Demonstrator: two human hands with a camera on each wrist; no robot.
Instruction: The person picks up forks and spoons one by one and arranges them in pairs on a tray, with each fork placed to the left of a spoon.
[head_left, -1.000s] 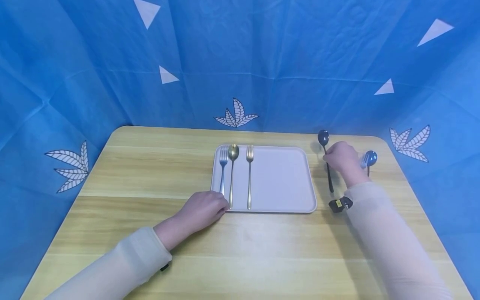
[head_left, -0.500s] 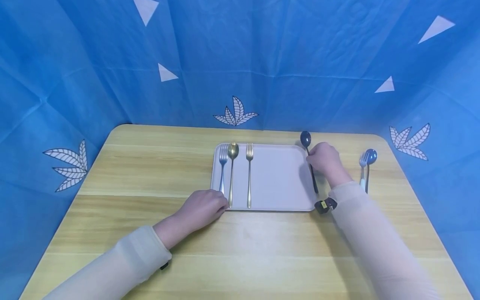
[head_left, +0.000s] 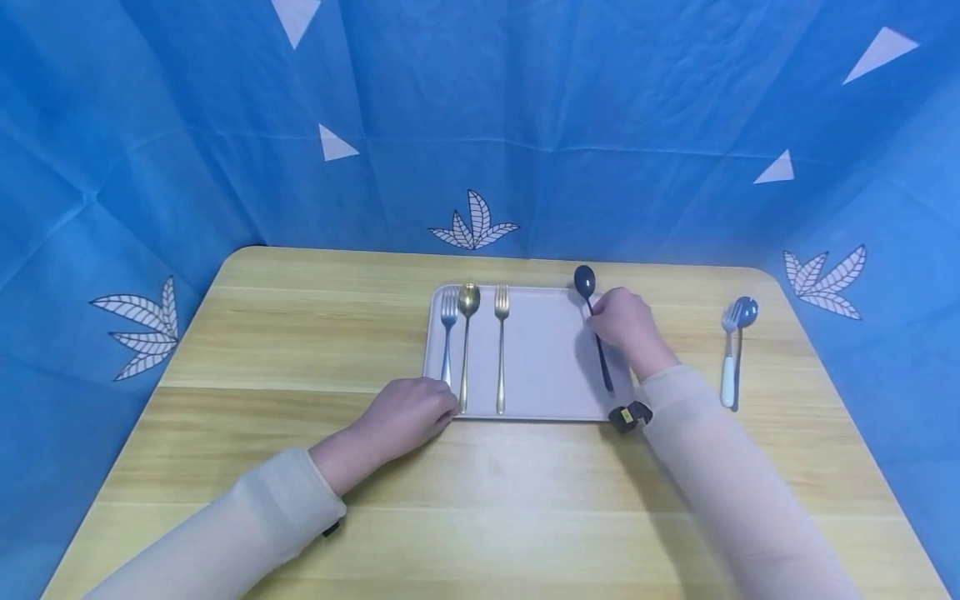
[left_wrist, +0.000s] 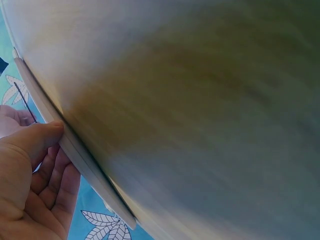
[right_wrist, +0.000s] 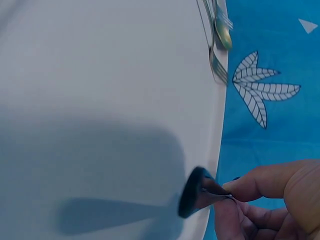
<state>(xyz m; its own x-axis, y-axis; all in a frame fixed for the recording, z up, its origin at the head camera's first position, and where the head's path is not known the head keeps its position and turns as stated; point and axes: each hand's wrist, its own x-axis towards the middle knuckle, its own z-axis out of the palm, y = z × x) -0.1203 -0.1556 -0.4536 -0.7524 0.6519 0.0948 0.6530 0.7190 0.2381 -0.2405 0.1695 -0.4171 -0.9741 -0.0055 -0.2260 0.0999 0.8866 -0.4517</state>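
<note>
A white rectangular tray [head_left: 543,358] lies on the wooden table. My left hand [head_left: 411,408] holds its near left corner; in the left wrist view the thumb lies on the tray rim [left_wrist: 92,170] with the fingers behind it. Over the tray's right side, my right hand [head_left: 622,321] pinches a black spoon [head_left: 585,282] by the handle, bowl pointing away. The right wrist view shows the pinched spoon [right_wrist: 192,195] above its shadow. On the tray's left part lie a silver fork [head_left: 448,308], a gold spoon [head_left: 469,300] and a gold fork [head_left: 502,304].
At the right of the table [head_left: 525,517], a fork with a pale handle [head_left: 727,379] lies against a dark spoon [head_left: 747,312]. A blue patterned cloth [head_left: 555,100] hangs behind the table and along both sides.
My right hand has carried the black spoon leftward from the table right of the tray to over the tray's right side. My left hand has stayed at the tray corner.
</note>
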